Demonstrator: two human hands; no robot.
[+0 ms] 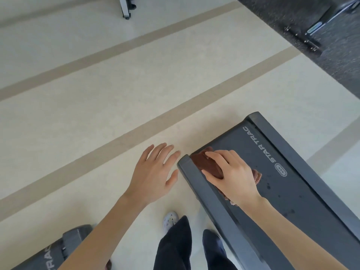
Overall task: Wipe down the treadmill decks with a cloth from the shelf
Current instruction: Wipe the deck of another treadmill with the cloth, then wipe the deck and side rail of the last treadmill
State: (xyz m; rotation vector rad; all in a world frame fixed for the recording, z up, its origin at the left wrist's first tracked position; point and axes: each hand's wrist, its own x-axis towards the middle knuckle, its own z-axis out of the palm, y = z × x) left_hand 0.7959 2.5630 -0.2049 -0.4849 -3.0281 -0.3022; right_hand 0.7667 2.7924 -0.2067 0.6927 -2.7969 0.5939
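A dark grey treadmill deck (288, 172) marked STAR TRAC runs from the lower right toward the middle of the head view. A brown cloth (204, 162) lies on its near left corner, beside the side rail (204, 193). My right hand (229, 172) lies on the cloth with fingers curled over it, thumb at the cloth's lower edge. My left hand (153, 172) hovers above the floor just left of the deck's corner, fingers spread and holding nothing. Small dark droplets speckle the belt right of the cloth.
Another treadmill's end (58, 248) shows at the bottom left. Pale floor with tan stripes (116, 141) spreads ahead. Dark matting with equipment (331, 36) fills the top right, and a wheeled frame leg (125, 8) stands at the top. My legs and a white shoe (170, 221) are below.
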